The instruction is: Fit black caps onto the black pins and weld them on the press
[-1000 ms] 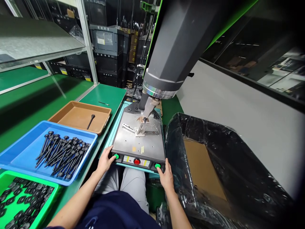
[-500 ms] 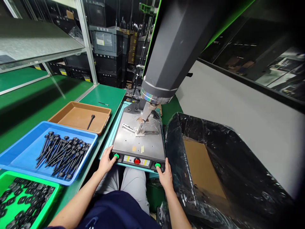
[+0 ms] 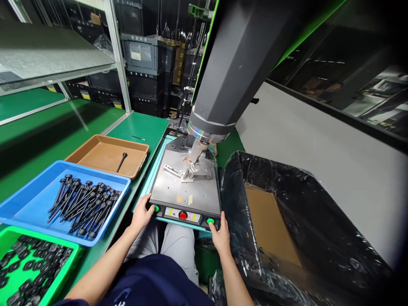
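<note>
A press machine's metal base plate lies in front of me, with a small fixture under the lowered horn of the grey press head. My left hand rests at the plate's front left corner, thumb on the left green button. My right hand sits at the front right corner, thumb on the right green button. A red button lies between them. Neither hand holds anything; the fingers are loosely curled against the panel.
A blue tray of several black pins lies at left, a green tray of black nuts below it, and a brown tray with one pin behind. A cardboard box lined with black plastic stands at right.
The press head came down slightly toward the fixture. Both hands stay on the green buttons.
</note>
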Available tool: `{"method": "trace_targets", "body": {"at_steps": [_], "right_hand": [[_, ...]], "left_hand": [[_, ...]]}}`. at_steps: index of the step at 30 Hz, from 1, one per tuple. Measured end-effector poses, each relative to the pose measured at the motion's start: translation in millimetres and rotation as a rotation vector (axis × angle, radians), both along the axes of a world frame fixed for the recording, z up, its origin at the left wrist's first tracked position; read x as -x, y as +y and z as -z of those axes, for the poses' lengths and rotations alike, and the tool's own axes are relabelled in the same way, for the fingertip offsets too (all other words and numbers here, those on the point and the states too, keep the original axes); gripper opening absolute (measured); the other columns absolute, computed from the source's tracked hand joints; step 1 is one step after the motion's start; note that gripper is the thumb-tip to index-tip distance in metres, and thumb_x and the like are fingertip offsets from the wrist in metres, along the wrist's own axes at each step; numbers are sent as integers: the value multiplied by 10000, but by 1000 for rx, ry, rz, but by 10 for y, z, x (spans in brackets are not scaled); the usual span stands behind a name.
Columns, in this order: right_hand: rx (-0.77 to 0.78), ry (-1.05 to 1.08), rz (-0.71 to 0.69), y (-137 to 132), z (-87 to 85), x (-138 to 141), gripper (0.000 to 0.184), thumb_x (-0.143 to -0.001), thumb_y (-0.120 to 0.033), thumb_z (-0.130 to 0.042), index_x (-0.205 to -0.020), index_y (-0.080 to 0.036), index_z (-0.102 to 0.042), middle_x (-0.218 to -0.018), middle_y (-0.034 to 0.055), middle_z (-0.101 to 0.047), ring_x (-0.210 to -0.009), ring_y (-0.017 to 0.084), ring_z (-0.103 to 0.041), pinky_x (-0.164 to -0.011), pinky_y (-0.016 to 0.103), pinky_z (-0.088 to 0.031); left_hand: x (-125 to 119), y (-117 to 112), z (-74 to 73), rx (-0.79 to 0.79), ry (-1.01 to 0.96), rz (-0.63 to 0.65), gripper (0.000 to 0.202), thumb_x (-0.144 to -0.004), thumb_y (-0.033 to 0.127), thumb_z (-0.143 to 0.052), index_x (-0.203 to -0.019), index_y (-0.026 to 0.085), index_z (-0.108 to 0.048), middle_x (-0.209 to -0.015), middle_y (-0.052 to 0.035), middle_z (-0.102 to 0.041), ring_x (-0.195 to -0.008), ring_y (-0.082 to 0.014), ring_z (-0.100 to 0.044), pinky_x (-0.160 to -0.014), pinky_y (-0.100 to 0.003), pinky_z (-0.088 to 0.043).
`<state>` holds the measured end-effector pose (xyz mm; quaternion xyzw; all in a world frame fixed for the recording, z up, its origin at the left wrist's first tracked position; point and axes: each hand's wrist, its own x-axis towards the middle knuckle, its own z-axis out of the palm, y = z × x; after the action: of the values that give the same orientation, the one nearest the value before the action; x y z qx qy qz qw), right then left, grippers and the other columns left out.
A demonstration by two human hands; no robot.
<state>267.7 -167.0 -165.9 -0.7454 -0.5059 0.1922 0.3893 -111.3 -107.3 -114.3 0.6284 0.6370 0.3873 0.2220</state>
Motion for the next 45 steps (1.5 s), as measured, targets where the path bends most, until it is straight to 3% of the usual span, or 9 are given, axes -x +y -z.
{"method": "trace_targets", "body": {"at_steps": [3, 9, 15, 20, 27, 31, 36, 42, 45], "right_hand": [[-7, 12, 6, 3, 7, -1, 885, -792, -603, -541, -1530, -173, -310, -1511, 171, -404, -1381, 351, -404, -1091, 498, -374], [-29, 230, 49, 42, -43, -43, 847, -728, -614, -622, -1439, -185, -457, -1408, 149, -538, -1288, 330, -521, -1022, 461, -464], [-185, 382, 196, 179, -546, 48, 589, -746, -597, -633, -1107, -132, -658, -1185, 188, -671, -1069, 300, -662, -952, 431, -522], [-212, 547, 16, 455, -1030, 433, 444, -722, -526, -738, -981, -168, -707, -957, 108, -736, -910, 251, -696, -872, 398, -549], [-148, 547, -239, 1163, -1303, 897, 309, -774, -412, -691, -1004, -209, -727, -972, 74, -739, -880, 228, -683, -830, 375, -542], [-326, 336, -185, 1560, -1533, 1061, 300, -817, -364, -610, -1057, -216, -710, -1144, 92, -670, -1042, 235, -629, -971, 389, -472], [-362, 113, -98, 1908, -1757, 1126, 369, -846, -380, -568, -1140, -177, -659, -1362, 153, -516, -1289, 273, -459, -1107, 428, -337], [-237, 110, -208, 2202, -1883, 1126, 288, -795, -275, -607, -1047, -177, -703, -1170, 120, -650, -1132, 283, -575, -1026, 417, -412], [-291, 84, -210, 2216, -1984, 1161, 229, -810, -268, -606, -997, -179, -704, -1117, 110, -676, -1082, 268, -599, -986, 396, -442]], "left_hand": [[-112, 131, -214, -76, -38, -22, 378, -833, 324, -566, -1170, 168, -638, -1301, -140, -582, -1243, -293, -549, -1097, -486, -420], [-511, 564, -769, 18, -457, 260, 501, -857, 360, -602, -1319, 172, -550, -1153, -113, -674, -1026, -213, -646, -964, -413, -508], [-914, 916, -1153, 39, -632, 477, 635, -842, 385, -656, -1421, 213, -462, -1138, -95, -660, -886, -160, -631, -862, -345, -514], [-1182, 1095, -1208, 67, -695, 598, 622, -794, 381, -703, -1369, 224, -524, -1235, -101, -603, -695, -83, -577, -739, -283, -506], [-1301, 1127, -1319, 52, -679, 552, 472, -783, 353, -707, -1200, 141, -648, -970, -88, -710, -757, -159, -640, -735, -296, -509], [-1301, 1097, -1431, 90, -737, 539, 523, -784, 357, -709, -1243, 122, -622, -779, -46, -701, -693, -154, -632, -693, -288, -510], [-1305, 1103, -1554, 136, -854, 543, 526, -789, 374, -698, -1239, 112, -623, -885, -88, -722, -797, -177, -675, -713, -281, -519], [-1304, 1112, -1666, 141, -840, 532, 572, -742, 394, -744, -1237, 124, -644, -1030, -125, -733, -803, -181, -689, -682, -266, -518], [-1293, 1119, -1689, 139, -852, 494, 589, -725, 418, -756, -1235, 144, -650, -1140, -130, -708, -808, -181, -700, -666, -252, -516]]}}
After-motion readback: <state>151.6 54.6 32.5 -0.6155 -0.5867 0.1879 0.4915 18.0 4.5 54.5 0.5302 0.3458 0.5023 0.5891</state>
